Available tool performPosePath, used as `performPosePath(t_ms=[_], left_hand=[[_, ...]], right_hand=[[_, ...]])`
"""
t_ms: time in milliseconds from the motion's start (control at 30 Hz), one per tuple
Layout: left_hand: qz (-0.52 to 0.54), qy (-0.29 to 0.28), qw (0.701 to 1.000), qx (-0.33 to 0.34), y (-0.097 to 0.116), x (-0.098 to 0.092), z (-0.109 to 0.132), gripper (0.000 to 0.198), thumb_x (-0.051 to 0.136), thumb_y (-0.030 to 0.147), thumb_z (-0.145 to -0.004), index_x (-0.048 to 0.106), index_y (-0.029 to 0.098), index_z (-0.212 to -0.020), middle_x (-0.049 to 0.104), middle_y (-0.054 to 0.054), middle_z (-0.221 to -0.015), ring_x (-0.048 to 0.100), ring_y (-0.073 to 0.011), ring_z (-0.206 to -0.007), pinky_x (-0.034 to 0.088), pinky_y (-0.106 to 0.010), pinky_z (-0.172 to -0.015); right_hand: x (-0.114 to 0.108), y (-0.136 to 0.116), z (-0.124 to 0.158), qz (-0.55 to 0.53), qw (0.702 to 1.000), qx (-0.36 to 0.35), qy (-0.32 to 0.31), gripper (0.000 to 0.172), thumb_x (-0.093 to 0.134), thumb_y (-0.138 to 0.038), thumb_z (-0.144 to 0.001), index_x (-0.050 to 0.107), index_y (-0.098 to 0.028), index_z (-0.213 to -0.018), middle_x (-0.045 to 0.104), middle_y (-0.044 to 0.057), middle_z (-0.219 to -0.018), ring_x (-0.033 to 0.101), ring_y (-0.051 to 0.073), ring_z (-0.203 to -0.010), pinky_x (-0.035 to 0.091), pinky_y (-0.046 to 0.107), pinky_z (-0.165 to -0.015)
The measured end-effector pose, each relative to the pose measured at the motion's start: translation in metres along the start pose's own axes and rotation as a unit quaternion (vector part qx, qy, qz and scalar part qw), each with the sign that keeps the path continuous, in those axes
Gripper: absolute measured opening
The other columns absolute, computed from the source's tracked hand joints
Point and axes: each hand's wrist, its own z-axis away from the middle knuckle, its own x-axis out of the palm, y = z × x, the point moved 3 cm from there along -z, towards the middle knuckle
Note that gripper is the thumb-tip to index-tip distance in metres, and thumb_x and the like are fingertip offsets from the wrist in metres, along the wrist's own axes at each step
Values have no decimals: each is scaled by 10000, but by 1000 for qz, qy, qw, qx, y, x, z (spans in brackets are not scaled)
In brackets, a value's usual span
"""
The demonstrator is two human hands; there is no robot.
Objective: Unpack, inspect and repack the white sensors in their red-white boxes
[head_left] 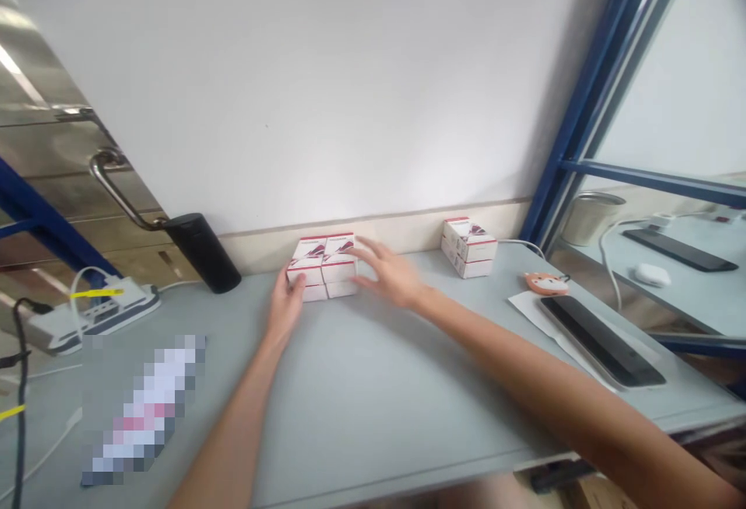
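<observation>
Left hand [285, 299] grips left end of white-and-red cardboard box block [322, 262]; right hand [389, 272] spread wide opposite, contact unclear. White wall [350, 105] behind; black cylinder [203, 252] left, white-and-red two-box stack [471, 250] right.

Cartons [320, 266]: white, with red edge bands and a dark red-and-purple angular graphic on top. Separate carton stack [473, 251] — same white-and-red scheme. Counter [361, 392]: grey-blue. Cylinder [203, 252]: black. Phone [603, 340]: black face. Wall [326, 89]: plain white. Right-hand frame [588, 81] — blue.
</observation>
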Motion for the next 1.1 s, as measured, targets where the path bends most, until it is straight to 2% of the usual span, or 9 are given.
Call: performPosePath(t_ms=[133, 267, 400, 500, 567, 667, 800, 933, 1100], left_hand=[[-23, 15, 1000, -8, -3, 2, -3, 493, 648, 437, -960, 570, 207, -1389, 639, -162, -1461, 622, -299, -1344, 479, -468, -1168], [-68, 96, 993, -6, 11, 8, 7, 539, 684, 352, -909, 533, 211, -1408, 555, -173, -1494, 477, -343, -1466, 314, -563, -1271], [-179, 210, 948, 158, 54, 22, 39, 452, 661, 231, -878, 574, 174, -1318, 501, -203, -1442, 441, -347, -1447, 315, -554, -1258], [-94, 105, 968, 210, 77, 54, 58, 336, 616, 309, -953, 570, 219, -1273, 608, -136, -1264, 616, -265, -1196, 521, -459, -1062], [-14, -73, 989, 125, 82, 86, 64, 439, 620, 403, -988, 504, 267, -1388, 652, -105, -1246, 665, -227, -1133, 561, -409, -992], [122, -277, 953, 8, 87, 124, 72, 617, 590, 577, -998, 383, 286, -1501, 680, -139, -1322, 710, -249, -1135, 602, -412, -912], [178, -271, 946, 12, 90, 132, 74, 643, 716, 624, -908, 530, 221, -1373, 685, -168, -1370, 700, -308, -1222, 598, -453, -985], [97, -242, 963, 67, 84, 119, 80, 787, 900, 458, -784, 507, 256, -1435, 713, -135, -1325, 709, -327, -1211, 619, -476, -967], [31, -232, 963, 130, 82, 116, 84, 795, 867, 359, -832, 458, 295, -1511, 688, -118, -1374, 673, -338, -1284, 605, -519, -1025]], right_hand=[[-72, 70, 54, 187, 955, 183, 137, 464, 597, -316, -1009, 585, -211, -1461, 457, 207, -1607, 345, 428, -1527, 329, 671, -1194], [-104, 126, 94, 237, 892, 373, 95, 603, 631, -483, -955, 595, -89, -1410, 616, 295, -1349, 537, 461, -1310, 416, 586, -1078], [-106, 120, 102, 200, 901, 350, 162, 634, 565, -534, -975, 574, -116, -1451, 669, 253, -1263, 603, 409, -1202, 442, 539, -1059], [-98, 84, 97, 90, 948, 215, 218, 639, 563, -535, -986, 519, -163, -1503, 632, 219, -1405, 588, 377, -1275, 450, 520, -1096], [-88, 58, 94, -24, 968, 149, 202, 613, 555, -533, -1001, 497, -197, -1511, 643, 184, -1423, 624, 354, -1255, 489, 511, -1074], [-71, 26, 91, -181, 973, 96, 109, 533, 473, -504, -1063, 479, -232, -1521, 668, 143, -1416, 679, 310, -1203, 550, 478, -1010], [-62, 9, 90, -254, 965, 73, 4, 483, 449, -494, -1089, 518, -270, -1512, 648, 117, -1472, 658, 308, -1277, 546, 506, -1064], [-66, 10, 90, -267, 958, 75, 78, 627, 614, -504, -1018, 437, -282, -1577, 540, 139, -1581, 575, 325, -1398, 498, 545, -1148], [-62, 9, 92, -240, 959, 92, 122, 506, 653, -438, -1003, 552, -276, -1471, 683, 126, -1409, 695, 297, -1218, 600, 483, -1015]])
